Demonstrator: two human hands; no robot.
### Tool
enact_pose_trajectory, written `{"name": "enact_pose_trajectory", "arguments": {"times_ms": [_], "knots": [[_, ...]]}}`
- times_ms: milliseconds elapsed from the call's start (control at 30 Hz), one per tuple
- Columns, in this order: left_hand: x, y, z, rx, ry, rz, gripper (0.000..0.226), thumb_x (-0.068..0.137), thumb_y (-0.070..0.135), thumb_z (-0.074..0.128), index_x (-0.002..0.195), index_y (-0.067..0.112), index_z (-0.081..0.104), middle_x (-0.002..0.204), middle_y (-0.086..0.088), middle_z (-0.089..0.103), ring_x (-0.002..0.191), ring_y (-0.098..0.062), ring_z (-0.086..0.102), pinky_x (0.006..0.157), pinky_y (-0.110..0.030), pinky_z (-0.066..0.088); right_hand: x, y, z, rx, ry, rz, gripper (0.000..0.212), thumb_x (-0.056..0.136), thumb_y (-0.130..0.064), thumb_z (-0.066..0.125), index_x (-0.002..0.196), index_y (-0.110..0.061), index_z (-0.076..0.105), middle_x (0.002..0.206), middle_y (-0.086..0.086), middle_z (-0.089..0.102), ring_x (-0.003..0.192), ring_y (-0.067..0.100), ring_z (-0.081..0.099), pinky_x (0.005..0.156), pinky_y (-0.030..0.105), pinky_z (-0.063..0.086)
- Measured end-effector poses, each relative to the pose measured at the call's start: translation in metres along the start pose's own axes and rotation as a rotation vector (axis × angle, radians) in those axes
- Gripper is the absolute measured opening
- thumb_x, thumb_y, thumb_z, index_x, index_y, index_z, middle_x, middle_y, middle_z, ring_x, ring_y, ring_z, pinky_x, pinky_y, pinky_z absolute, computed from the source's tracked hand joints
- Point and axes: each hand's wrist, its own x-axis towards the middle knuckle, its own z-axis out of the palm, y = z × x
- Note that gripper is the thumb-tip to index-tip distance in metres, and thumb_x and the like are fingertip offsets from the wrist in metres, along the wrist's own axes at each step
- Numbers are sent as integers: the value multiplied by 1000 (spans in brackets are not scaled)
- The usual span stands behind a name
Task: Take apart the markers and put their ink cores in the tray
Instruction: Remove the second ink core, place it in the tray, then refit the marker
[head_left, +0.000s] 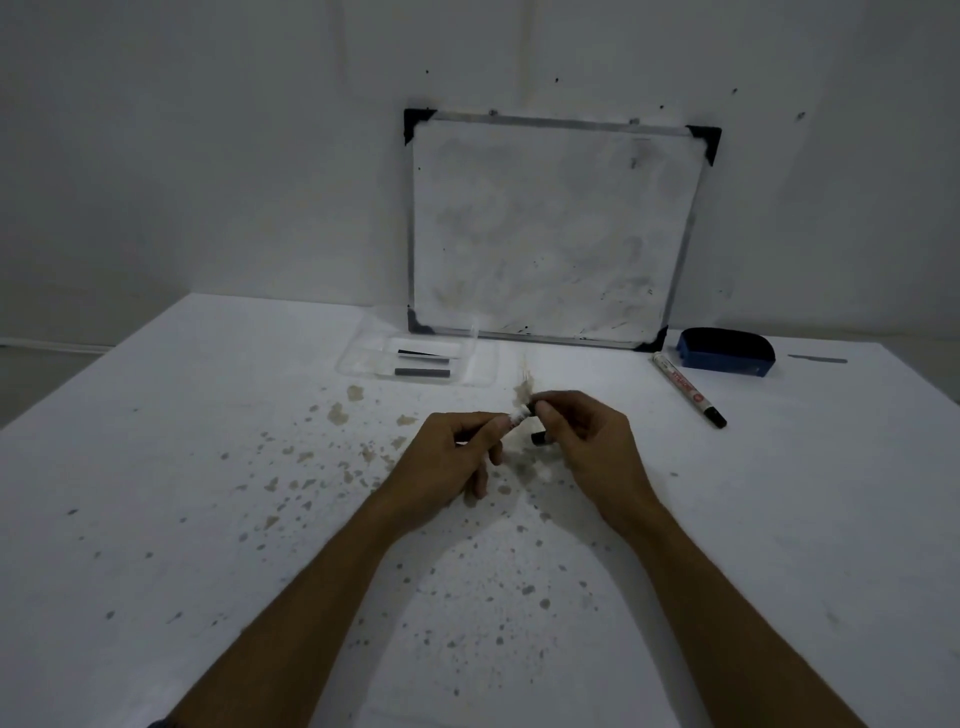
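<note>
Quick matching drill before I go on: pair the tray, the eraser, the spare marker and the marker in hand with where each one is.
1 tray
2 eraser
3 spare marker
4 held marker

A between both hands
B lying left of the eraser
C holds two dark cores, by the whiteboard's lower left corner
D by the whiteboard's lower right corner

Pairs: 1-C, 2-D, 3-B, 4-A

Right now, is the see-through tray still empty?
No, the clear tray already holds two dark ink cores, lying side by side near its middle.
</note>
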Motion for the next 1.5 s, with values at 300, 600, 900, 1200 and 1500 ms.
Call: {"name": "enact_pose_trajectory", "arguments": {"times_ms": [300, 600, 900, 1200, 1500], "knots": [[1, 2, 0, -16, 45, -19, 32, 105, 32, 58, 79, 21, 71, 52, 10, 65, 37, -6, 52, 39, -20, 39, 2, 18, -15, -595, -2, -5, 20, 94, -23, 67, 113, -28, 71, 113, -6, 61, 89, 4, 54, 83, 18, 48], [5, -8, 1, -4, 45, 0, 20, 105, 35, 60, 98, 27, 77, 77, 3, 72, 51, -16, 60, 43, -26, 44, 0, 17, -12, -675, -73, -65, 13, 92, -34, 70, 104, -29, 70, 88, -24, 59, 79, -1, 56, 67, 7, 39], [2, -6, 2, -71, 0, 7, 36, 91, 49, 68, 116, 26, 80, 82, -7, 74, 56, -23, 60, 45, -22, 46, 4, -3, -12, 82, 51, 125, 20, 100, -21, 62, 115, -21, 76, 103, -5, 79, 82, 4, 65, 77, 23, 56], [3, -14, 0, -93, -17, 24, 28, 97, 32, 70, 124, 28, 77, 84, -5, 78, 59, -21, 62, 51, -28, 53, 4, 1, -11, 121, 13, 166, 20, 97, -24, 67, 113, -21, 78, 100, 2, 79, 79, 8, 61, 80, 33, 54], [5, -17, 1, -58, 6, 25, 28, 99, 36, 67, 124, 29, 77, 83, -4, 77, 57, -22, 62, 53, -34, 56, 0, -6, -11, 105, -2, 107, 21, 96, -22, 68, 113, -18, 77, 89, -10, 77, 73, -1, 63, 72, 22, 53]]}}
